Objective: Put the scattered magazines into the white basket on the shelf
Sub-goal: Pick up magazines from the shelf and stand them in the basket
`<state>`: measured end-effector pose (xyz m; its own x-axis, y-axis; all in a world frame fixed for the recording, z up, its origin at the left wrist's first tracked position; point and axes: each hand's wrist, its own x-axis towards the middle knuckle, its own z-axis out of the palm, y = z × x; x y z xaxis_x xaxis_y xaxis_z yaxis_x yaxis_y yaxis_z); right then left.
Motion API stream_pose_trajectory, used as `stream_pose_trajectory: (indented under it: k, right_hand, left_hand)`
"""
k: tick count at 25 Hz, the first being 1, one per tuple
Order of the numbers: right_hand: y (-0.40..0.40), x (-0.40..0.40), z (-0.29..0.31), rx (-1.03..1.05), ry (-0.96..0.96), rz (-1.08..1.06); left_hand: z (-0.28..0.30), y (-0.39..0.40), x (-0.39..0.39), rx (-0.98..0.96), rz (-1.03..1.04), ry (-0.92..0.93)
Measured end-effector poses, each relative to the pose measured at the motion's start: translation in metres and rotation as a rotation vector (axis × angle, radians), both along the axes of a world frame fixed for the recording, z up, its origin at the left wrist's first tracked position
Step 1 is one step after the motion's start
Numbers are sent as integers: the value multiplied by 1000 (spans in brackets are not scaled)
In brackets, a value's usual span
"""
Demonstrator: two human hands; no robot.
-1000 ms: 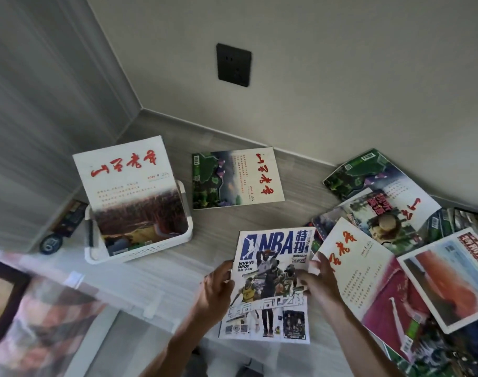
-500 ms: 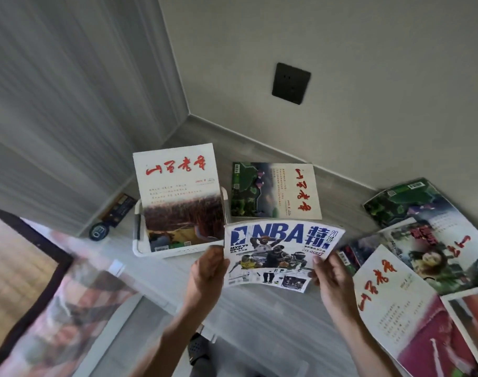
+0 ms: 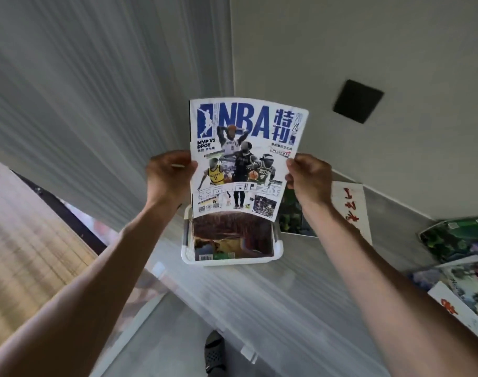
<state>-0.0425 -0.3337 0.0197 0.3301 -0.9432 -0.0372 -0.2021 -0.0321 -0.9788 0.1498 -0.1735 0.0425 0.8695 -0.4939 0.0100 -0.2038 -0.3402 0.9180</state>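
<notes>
I hold the NBA magazine (image 3: 243,159) upright, cover toward me, directly over the white basket (image 3: 231,259) in the shelf's corner. My left hand (image 3: 169,175) grips its left edge and my right hand (image 3: 308,178) grips its right edge. Its lower edge hangs just above the basket's opening. Inside the basket stands another magazine (image 3: 232,235) with a brown picture; its top is hidden behind the NBA cover. A magazine with red characters (image 3: 346,210) lies flat on the shelf to the right, partly behind my right forearm.
More magazines (image 3: 458,240) lie piled at the shelf's right end. A black wall socket (image 3: 357,104) sits on the back wall. The grey shelf (image 3: 287,289) has its front edge below the basket. A dark slipper (image 3: 214,352) shows on the floor below.
Both hands lifted the NBA magazine off the shelf, carried it left and stood it upright above the basket. The view shifted left with it.
</notes>
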Motion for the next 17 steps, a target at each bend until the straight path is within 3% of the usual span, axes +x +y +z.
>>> stream_pose_trajectory:
  k: [6, 9, 14, 17]
  right_hand:
    - [9, 18, -58, -77, 219, 85]
    - [20, 8, -82, -34, 278, 86]
    - [29, 8, -94, 71, 238, 38]
    - [29, 10, -98, 107, 237, -7]
  left_hand:
    - [-72, 23, 24, 153, 27, 155]
    - [-95, 35, 19, 250, -68, 103]
    - [-105, 40, 19, 287, -85, 103]
    - [-105, 32, 18, 296, -34, 206]
